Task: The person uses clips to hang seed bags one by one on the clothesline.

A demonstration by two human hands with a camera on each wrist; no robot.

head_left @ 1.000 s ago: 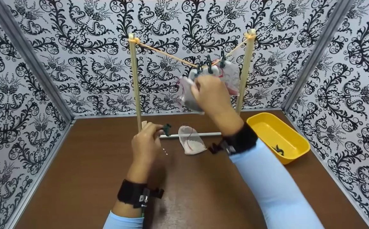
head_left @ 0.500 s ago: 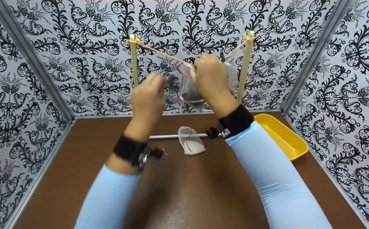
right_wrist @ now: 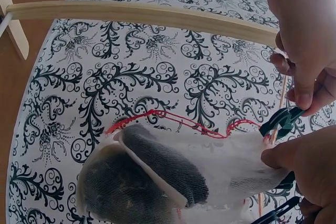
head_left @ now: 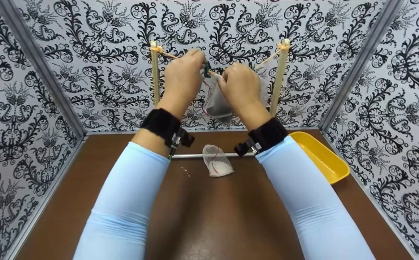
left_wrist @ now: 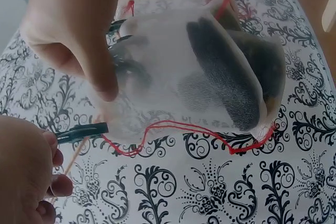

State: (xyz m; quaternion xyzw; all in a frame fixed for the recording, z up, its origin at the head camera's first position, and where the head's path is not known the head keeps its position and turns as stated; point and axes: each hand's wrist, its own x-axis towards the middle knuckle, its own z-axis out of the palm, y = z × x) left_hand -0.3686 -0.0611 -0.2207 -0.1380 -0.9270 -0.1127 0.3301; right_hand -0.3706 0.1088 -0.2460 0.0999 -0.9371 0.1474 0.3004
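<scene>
My left hand (head_left: 184,77) pinches a dark green clothespin (right_wrist: 283,120), whose tip is right at the cord and the upper corner of a white mesh drawstring bag (left_wrist: 157,82). With thumb and fingers my right hand (head_left: 243,86) grips the top edge of that bag at the orange cord (head_left: 267,59). Dark contents show through the bag's lower end, and a red drawstring (left_wrist: 189,125) hangs along its side. Behind it hangs another mesh bag (left_wrist: 260,59) with dark contents, partly hidden. More green clips (right_wrist: 278,211) sit on the cord by my right hand.
Two wooden posts, left (head_left: 155,76) and right (head_left: 279,79), bear the cord. A third mesh bag (head_left: 218,166) with white contents lies on the brown table (head_left: 202,216) over a white rod (head_left: 188,156). A yellow tray (head_left: 339,177) stands at right; white specks lie left of the bag.
My left hand has risen from near the table to the cord, bringing the clothespin to the bag's corner. My right hand has lifted the mesh bag up to the cord.
</scene>
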